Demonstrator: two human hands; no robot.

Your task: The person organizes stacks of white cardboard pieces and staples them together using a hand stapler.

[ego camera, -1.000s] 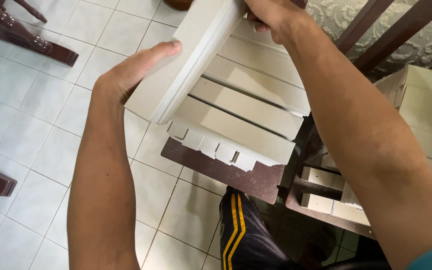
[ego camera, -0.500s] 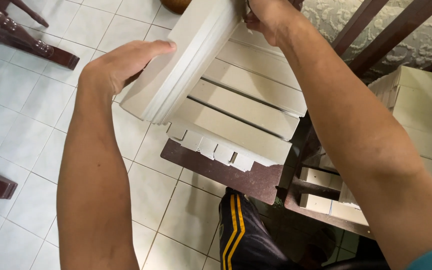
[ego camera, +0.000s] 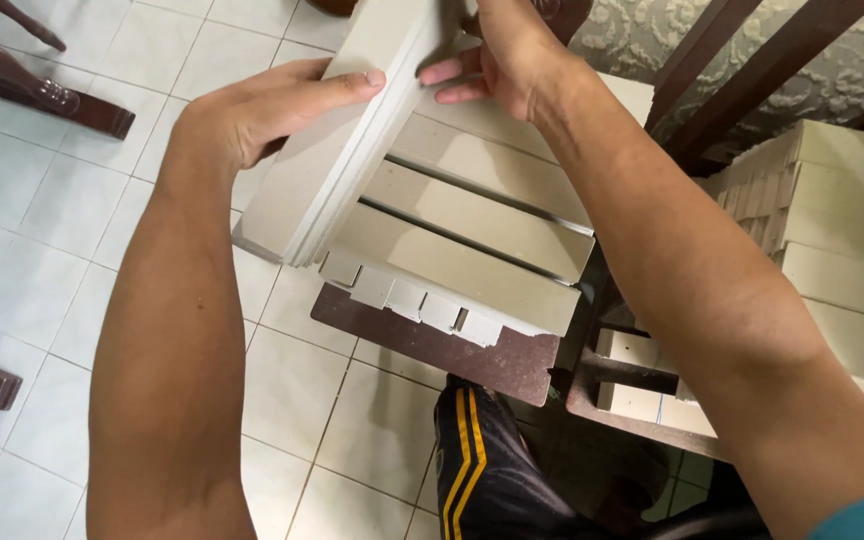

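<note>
White tiled floor across left and near ground; dark carved wooden furniture legs at far left. Patterned upholstery behind dark chair slats at far right. Large pile of pale flat cardboard blanks at right, stacked high, edges toothed. Dark brown wooden stool top at centre, near a knee in black trousers with yellow stripes.

On stool top: low stack of flat folded cardboard blanks, notched tabs along near edge. Above it, tilted and raised at left end, a thick bundle of cardboard sheets, edges aligned, far end out of frame.

Left hand flat against left face of bundle, fingers extended, thumb over top edge. Right hand at far right side of bundle, fingers curled against it; exact grip partly hidden. Bundle pressed between both palms.

Judged handling: light per sheet, moderately weighty as a bundle; stiff across face, prone to fanning and slipping sheet on sheet. Best held by squeezing both broad faces, thumbs over top edge; corners and tabs liable to crush.
</note>
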